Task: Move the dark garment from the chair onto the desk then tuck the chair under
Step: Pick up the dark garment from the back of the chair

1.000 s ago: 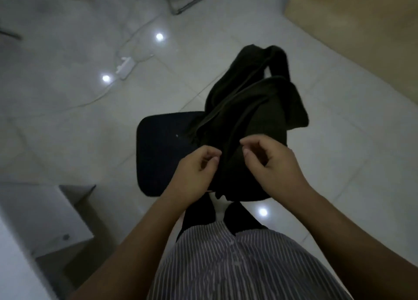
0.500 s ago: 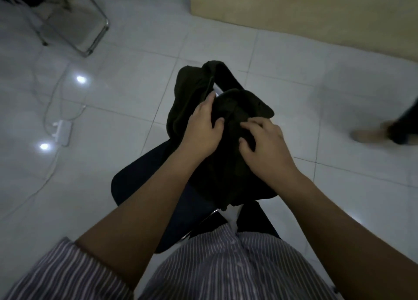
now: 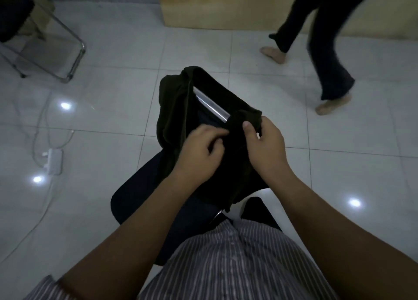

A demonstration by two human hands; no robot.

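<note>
A dark garment (image 3: 174,109) hangs draped over the backrest of a dark-seated chair (image 3: 138,191) in the middle of the view. The chair's metal top rail (image 3: 210,105) shows through a gap in the cloth. My left hand (image 3: 200,151) pinches the fabric near the middle of the backrest. Just to its right, my right hand (image 3: 264,146) grips a fold of the garment at the rail's right end. The desk is not in sight.
Another person's legs (image 3: 325,51) step barefoot across the tiled floor at the upper right. A folding metal chair (image 3: 45,48) stands at the upper left. A white power strip (image 3: 54,160) with cables lies on the left floor. A wooden panel (image 3: 226,5) runs along the back.
My view has swung right and up. Both hands have shifted their hold on the garment and pulled it apart, baring the metal rail. Another person has walked into view at the upper right.
</note>
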